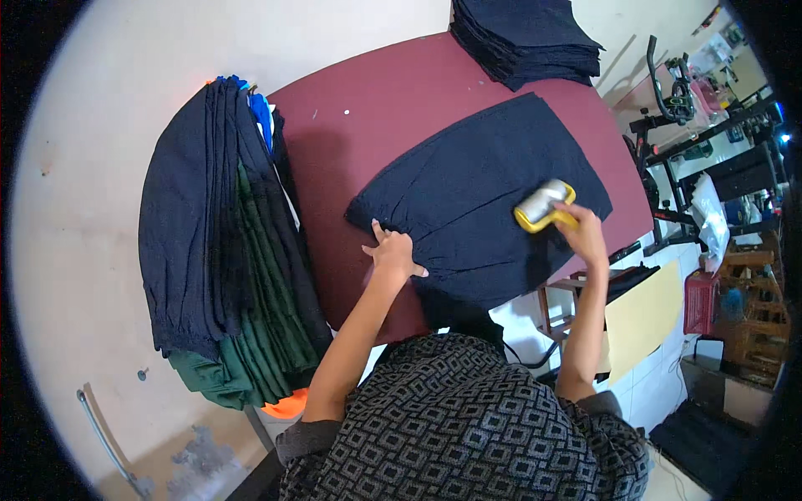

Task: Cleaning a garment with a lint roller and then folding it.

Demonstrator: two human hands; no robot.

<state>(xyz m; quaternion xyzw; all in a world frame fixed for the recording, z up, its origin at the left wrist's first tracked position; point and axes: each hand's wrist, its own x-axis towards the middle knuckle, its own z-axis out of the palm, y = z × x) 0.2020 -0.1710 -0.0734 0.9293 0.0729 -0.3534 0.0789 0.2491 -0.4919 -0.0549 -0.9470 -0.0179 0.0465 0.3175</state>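
A dark navy garment (493, 167), apparently with a gathered elastic waist, lies spread flat on the maroon tabletop (326, 108). My left hand (393, 253) rests at its gathered left end, fingers spread, pressing the fabric and holding nothing. Over the right part of the garment, my right hand (587, 238) is closed round the yellow handle of a lint roller (541, 203). The roller's pale, whitish roll is against or just above the cloth; I cannot tell which.
To the left, a thick pile of black and green garments (217, 250) drapes over the table's side. A stack of folded dark cloth (522, 37) stands at the far edge. Beyond the right edge are an exercise bike (668, 117), a red plastic basket (700, 302) and a yellowish board (643, 321).
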